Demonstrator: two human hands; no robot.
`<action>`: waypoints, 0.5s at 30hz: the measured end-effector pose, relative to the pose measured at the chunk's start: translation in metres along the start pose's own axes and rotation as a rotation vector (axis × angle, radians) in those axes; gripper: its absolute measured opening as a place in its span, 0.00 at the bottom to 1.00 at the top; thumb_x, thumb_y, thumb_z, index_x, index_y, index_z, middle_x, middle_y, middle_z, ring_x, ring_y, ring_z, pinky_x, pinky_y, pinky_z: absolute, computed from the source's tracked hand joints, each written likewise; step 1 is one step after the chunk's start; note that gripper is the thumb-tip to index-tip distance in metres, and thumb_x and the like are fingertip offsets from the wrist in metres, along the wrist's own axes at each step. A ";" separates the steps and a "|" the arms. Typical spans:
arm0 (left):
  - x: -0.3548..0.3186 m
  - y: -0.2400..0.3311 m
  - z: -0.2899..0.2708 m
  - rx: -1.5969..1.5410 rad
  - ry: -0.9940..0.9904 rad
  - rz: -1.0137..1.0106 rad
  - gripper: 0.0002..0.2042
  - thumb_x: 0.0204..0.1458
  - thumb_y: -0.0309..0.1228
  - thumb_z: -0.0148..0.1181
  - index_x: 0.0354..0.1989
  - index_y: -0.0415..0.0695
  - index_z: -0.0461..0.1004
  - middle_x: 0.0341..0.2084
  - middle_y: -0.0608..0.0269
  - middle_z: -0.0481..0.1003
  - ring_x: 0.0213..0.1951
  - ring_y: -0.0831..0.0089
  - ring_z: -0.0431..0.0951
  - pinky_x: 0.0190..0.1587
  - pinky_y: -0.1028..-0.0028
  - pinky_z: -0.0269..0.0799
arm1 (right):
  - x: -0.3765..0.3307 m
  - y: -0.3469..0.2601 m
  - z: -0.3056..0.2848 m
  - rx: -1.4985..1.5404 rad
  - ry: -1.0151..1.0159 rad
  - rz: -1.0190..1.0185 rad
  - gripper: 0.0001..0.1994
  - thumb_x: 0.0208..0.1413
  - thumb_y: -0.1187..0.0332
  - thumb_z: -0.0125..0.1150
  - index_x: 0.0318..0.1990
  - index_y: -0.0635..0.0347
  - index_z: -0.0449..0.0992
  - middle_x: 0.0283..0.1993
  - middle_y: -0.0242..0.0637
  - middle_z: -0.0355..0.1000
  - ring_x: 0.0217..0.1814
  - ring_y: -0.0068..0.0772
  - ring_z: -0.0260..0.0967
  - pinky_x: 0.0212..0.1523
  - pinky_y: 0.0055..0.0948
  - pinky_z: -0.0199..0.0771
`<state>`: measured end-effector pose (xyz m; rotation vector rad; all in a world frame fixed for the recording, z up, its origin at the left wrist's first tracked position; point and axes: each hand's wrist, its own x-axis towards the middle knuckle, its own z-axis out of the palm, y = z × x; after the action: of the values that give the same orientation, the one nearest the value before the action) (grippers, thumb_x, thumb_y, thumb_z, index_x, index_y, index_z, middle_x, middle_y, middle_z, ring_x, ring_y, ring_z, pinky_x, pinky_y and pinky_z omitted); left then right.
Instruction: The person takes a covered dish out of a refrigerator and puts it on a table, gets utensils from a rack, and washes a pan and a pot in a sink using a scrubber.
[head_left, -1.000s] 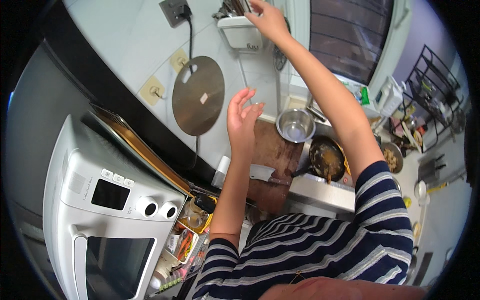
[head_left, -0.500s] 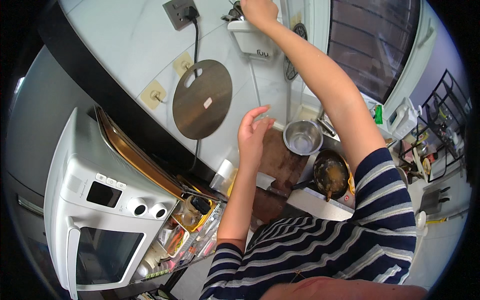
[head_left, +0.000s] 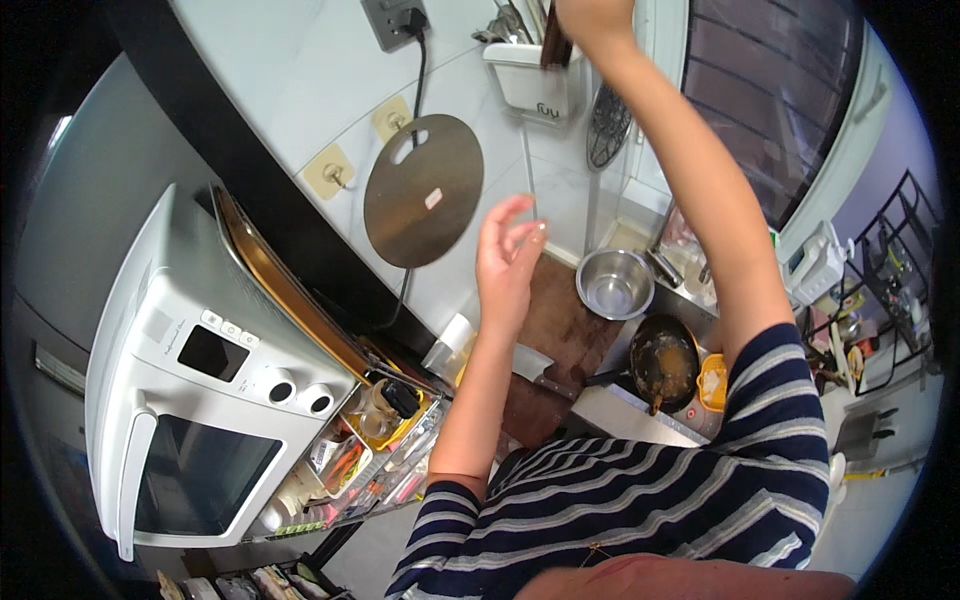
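Note:
At the top edge, my right hand (head_left: 600,22) is closed around a bundle of dark brown chopsticks (head_left: 554,42), slightly blurred. Their lower ends overlap the rim of a white wall-mounted utensil holder (head_left: 525,85); the upper part of the hand is cut off by the picture's edge. Metal utensils (head_left: 508,25) stick up from the holder's left side. My left hand (head_left: 508,260) hovers above a brown cutting board (head_left: 565,310) with loosely bent fingers apart, holding nothing. A cleaver (head_left: 535,368) lies across that board.
A steel pot (head_left: 615,285) stands right of the board, and a dark frying pan (head_left: 665,365) with food residue sits nearer me. A round metal board (head_left: 423,190) hangs on the wall. At left are a white oven (head_left: 215,400) and a rack of small items (head_left: 370,440).
My right hand has shifted right across the holder, and dark chopsticks now show beside it. The whole view has moved slightly; my left hand stays raised with its fingers bent.

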<state>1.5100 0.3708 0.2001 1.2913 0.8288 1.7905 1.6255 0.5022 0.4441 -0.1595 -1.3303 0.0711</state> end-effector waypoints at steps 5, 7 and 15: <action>0.003 0.015 0.013 0.008 0.060 0.299 0.37 0.51 0.21 0.62 0.70 0.40 0.51 0.65 0.55 0.59 0.64 0.68 0.61 0.68 0.62 0.54 | -0.133 -0.058 0.013 0.386 -0.669 0.833 0.16 0.67 0.53 0.52 0.46 0.56 0.68 0.27 0.28 0.68 0.21 0.17 0.61 0.21 0.20 0.63; -0.001 0.014 0.000 0.046 -0.083 0.068 0.31 0.55 0.22 0.58 0.67 0.39 0.53 0.42 0.59 0.70 0.40 0.74 0.72 0.46 0.68 0.70 | -0.154 -0.053 0.012 0.690 -0.814 1.078 0.17 0.68 0.51 0.50 0.46 0.57 0.68 0.33 0.34 0.72 0.29 0.20 0.68 0.29 0.23 0.72; -0.014 0.000 0.000 -0.263 -0.020 -0.260 0.11 0.64 0.29 0.52 0.53 0.40 0.65 0.17 0.72 0.61 0.16 0.83 0.57 0.22 0.77 0.60 | -0.066 0.097 0.030 -0.639 -0.460 -0.139 0.20 0.58 0.54 0.63 0.51 0.59 0.78 0.41 0.41 0.78 0.42 0.46 0.75 0.44 0.40 0.75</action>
<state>1.5128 0.3590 0.1941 0.9826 0.6886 1.6142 1.5843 0.5910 0.3727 -0.6182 -1.7853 -0.4659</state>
